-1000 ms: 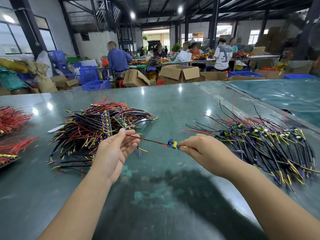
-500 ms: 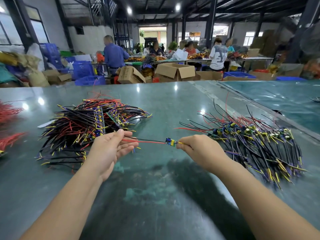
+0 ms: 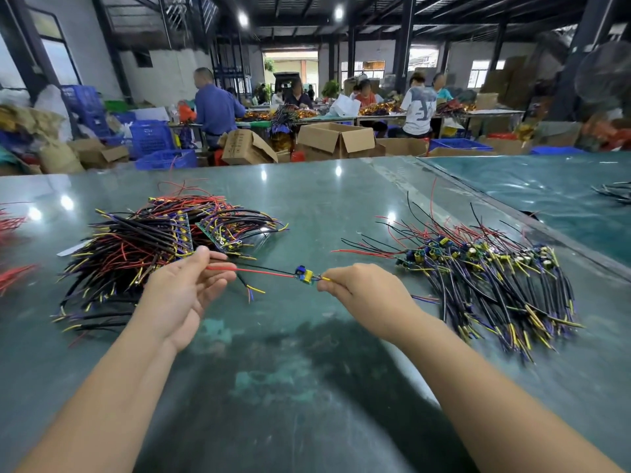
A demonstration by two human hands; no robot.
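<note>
Nearest, the left hand (image 3: 184,295) is pinching the thin red and black leads (image 3: 249,270) between thumb and forefinger, its other fingers lying loose. The right hand (image 3: 362,295), fingers curled, is gripping the yellow lead end of the small green circuit board with blue and yellow parts (image 3: 304,275), which is hanging between both hands, just above the glossy dark green tabletop (image 3: 307,387). A heap of black, red and yellow wired boards (image 3: 143,254) is lying behind the left hand, and a fanned bundle of similar wired boards (image 3: 485,278) beside the right. Farther off, open brown cardboard boxes (image 3: 336,139), one with print too small to read, and blue plastic crates (image 3: 150,138) are standing on the floor. People are working at long benches under a dark steel roof.
</note>
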